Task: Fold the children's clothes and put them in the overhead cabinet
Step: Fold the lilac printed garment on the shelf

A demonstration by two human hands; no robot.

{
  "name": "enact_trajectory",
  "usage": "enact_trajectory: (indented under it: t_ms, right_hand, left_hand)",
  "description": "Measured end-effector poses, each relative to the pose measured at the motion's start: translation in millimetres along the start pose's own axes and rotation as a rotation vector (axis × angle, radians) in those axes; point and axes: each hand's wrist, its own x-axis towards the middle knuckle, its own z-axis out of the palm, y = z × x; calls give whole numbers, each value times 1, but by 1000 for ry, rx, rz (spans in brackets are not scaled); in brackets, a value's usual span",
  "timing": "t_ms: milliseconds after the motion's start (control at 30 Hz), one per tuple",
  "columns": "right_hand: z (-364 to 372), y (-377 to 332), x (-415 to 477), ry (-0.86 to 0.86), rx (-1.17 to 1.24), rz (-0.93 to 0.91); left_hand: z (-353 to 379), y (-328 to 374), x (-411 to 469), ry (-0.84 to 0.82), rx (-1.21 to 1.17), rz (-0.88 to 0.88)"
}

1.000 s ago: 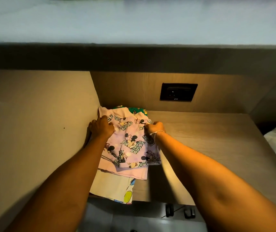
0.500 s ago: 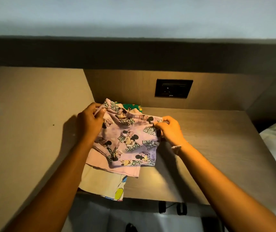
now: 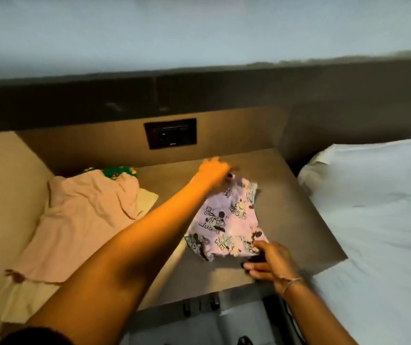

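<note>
Both hands pinch the lilac printed shorts [image 3: 226, 220], left hand [image 3: 214, 170] toward the counter's [image 3: 299, 215] back edge, right hand [image 3: 271, 260] near its front, apparently stretching them flat for folding.

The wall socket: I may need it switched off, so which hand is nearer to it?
Left. The left hand grips the printed garment just below the wall socket; the right hand holds its near edge, farther away.

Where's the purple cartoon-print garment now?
Head view, right of centre: purple print garment held over the wooden shelf between left hand and right hand.
</note>
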Motion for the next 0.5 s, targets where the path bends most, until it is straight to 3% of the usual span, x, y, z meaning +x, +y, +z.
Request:
enact_trajectory:
  t_ms: [200,300,400,500]
  right_hand:
    - [-52,23,13,286,-678,-287]
    - [-53,17,20,339,-838,-538]
    - [-41,7,37,225,-1013,-846]
    - [-32,-5,65,66,-1298,-926]
  left_hand:
    - [93,15,-74,8,-56,-78]
    - [121,-2,-113,6,-80,-126]
    - [124,-7,-118,26,-83,-104]
    - [120,-9,-113,9,-44,-89]
